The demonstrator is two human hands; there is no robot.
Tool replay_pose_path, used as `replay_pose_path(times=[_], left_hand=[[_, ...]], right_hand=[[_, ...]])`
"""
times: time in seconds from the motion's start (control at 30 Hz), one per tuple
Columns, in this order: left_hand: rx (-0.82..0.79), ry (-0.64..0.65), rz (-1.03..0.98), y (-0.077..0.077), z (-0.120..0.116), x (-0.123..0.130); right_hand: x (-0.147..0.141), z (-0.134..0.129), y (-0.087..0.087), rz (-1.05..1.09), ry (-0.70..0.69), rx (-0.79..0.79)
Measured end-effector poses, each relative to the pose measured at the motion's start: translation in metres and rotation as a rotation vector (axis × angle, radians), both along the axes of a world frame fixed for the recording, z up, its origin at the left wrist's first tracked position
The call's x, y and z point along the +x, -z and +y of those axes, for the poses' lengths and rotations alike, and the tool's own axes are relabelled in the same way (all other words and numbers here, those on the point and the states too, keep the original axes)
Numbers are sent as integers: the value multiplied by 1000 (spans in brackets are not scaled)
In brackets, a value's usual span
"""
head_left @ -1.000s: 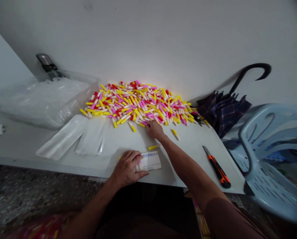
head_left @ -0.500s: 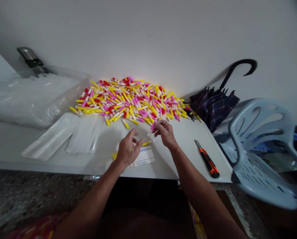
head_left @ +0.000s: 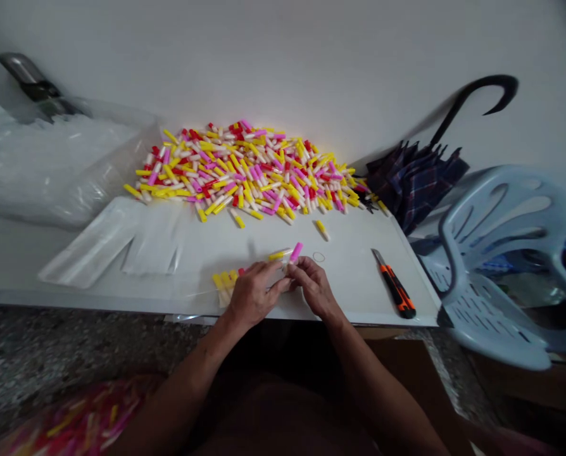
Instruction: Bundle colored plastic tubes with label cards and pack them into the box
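My right hand (head_left: 314, 286) pinches a small white tube with a pink cap (head_left: 296, 252), the cap pointing up and away from me. Close against it is my left hand (head_left: 253, 292), its fingers curled and its thumb meeting the right fingertips; what it grips is hidden. A yellow-capped tube (head_left: 278, 255) lies at the left fingertips. Several yellow-capped tubes (head_left: 224, 280) rest side by side left of the left hand, with a red tip beside them. A thin rubber band (head_left: 318, 256) lies just beyond the right hand. The printed card is out of sight.
A wide heap of capped tubes (head_left: 249, 171) lies against the wall. Flat clear bags (head_left: 97, 244) and a big plastic sack (head_left: 74, 171) are on the left. At right are a utility knife (head_left: 394, 285), a plaid umbrella (head_left: 413, 180) and a blue chair (head_left: 496, 253).
My right hand has drawn back from the heap's edge with the pink-capped tube and met my left hand. A loose yellow-capped tube and the rubber band now show. The view has tilted downward.
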State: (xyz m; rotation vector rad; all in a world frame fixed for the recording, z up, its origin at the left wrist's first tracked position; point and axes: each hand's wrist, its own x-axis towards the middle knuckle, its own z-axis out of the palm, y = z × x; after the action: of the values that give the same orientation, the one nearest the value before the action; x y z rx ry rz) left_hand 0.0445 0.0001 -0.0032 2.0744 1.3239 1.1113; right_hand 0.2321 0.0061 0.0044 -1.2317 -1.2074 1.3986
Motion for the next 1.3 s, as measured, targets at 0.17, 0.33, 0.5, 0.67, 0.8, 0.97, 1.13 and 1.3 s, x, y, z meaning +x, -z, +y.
replay_pose_path(times=[0.17,0.33,0.5,0.67,0.8,0.97,1.13,1.3], left_hand=[[-5,-103,335,-9,8,-42],[-51,10,497,-9,4,-45],[-53,72,426,-7,2,-45],[-58,82,465,-7,2,-41],[-46,121,471,-7,5,-32],[-118,180,395,-9,11,-33],[-79,204,130,1,10,-44],[-14,153,-10,11,6,-43]], right_hand=[[32,3,-8,-237,-25,7],[38,-5,-14,-603,-123,90],[33,-10,-18,-746,-166,107],[30,-13,-20,-831,-176,114],[31,-16,-20,-845,-172,108],[34,-23,-18,-842,-186,107],[31,-29,-21,-830,-220,106],[18,-25,-19,-819,-233,160]])
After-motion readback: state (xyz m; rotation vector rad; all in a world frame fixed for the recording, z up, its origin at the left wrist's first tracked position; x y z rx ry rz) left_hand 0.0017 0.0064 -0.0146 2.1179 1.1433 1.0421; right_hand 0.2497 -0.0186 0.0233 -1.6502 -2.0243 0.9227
